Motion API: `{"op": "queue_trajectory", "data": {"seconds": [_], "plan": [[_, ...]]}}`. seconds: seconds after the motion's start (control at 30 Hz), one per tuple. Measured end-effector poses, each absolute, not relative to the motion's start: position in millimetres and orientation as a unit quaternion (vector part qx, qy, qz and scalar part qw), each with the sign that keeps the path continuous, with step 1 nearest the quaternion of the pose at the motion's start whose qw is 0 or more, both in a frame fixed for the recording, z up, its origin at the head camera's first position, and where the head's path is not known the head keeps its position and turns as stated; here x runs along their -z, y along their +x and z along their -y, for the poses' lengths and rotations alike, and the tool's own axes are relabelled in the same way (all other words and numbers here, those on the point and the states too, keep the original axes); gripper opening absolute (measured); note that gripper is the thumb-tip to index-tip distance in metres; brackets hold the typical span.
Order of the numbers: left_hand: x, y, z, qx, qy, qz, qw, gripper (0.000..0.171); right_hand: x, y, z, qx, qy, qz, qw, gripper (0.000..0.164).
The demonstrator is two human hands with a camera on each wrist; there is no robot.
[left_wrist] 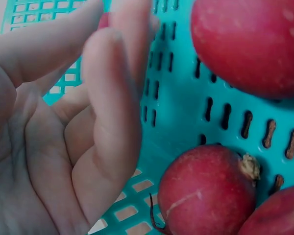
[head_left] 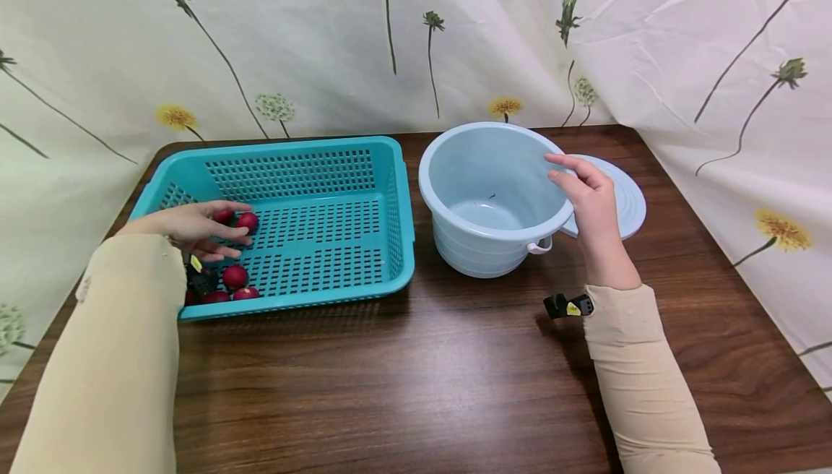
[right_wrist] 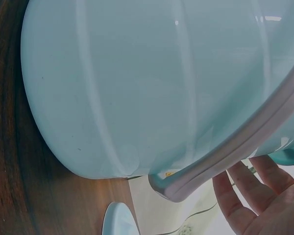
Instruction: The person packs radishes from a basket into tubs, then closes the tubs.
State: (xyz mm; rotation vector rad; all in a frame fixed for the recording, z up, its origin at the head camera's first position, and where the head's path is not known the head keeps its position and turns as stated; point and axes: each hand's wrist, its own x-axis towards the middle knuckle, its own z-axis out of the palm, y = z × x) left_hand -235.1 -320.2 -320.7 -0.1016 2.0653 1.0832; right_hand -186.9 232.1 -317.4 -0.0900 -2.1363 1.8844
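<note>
In the head view, my left hand (head_left: 201, 228) reaches into the left side of a turquoise plastic basket (head_left: 399, 243). Its fingers are loosely bent, and the palm shows nothing in it. Red radishes lie around it: one radish (head_left: 247, 222) by the fingertips and another (head_left: 235, 277) below the hand. The left wrist view shows a radish (left_wrist: 208, 193) with a thin root beside the palm. My right hand (head_left: 588, 192) is at the right rim of a pale blue bucket (head_left: 481, 253), with fingers extended over the edge. From the right wrist, its fingers (right_wrist: 257, 188) show just past the rim.
A pale blue lid (head_left: 627, 199) lies on the brown wooden table (head_left: 455, 373), partly behind the bucket. A small dark scrap sits on the bucket's floor. Behind the table hangs a white cloth (head_left: 325, 40) with a flower print.
</note>
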Motion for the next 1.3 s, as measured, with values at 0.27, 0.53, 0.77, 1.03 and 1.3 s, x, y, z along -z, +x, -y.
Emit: {"op": "queue_trajectory", "data": {"seconds": [0.27, 0.53, 0.77, 1.03, 1.3], "plan": [[321.9, -235.4, 317.8, -0.418, -0.041, -0.818, 0.394, 0.076, 317.4, -186.9, -231.3, -0.651, -0.033, 0.744, 0.147, 0.029], [323.6, -234.5, 316.6, -0.411, -0.034, -0.837, 0.36, 0.073, 317.6, -186.8, -232.2, -0.651, -0.032, 0.744, 0.147, 0.03], [323.4, -235.3, 313.3, -0.405, -0.02, -0.856, 0.322, 0.071, 318.0, -186.2, -231.6, -0.657, -0.028, 0.739, 0.148, 0.028], [313.1, -236.8, 303.4, -0.428, -0.019, -0.857, 0.287, 0.065, 318.0, -186.1, -230.6, -0.659, -0.029, 0.737, 0.146, 0.028], [303.0, -237.2, 286.2, -0.44, 0.0, -0.868, 0.231, 0.063, 318.1, -187.2, -230.8, -0.654, -0.032, 0.741, 0.15, 0.028]]}}
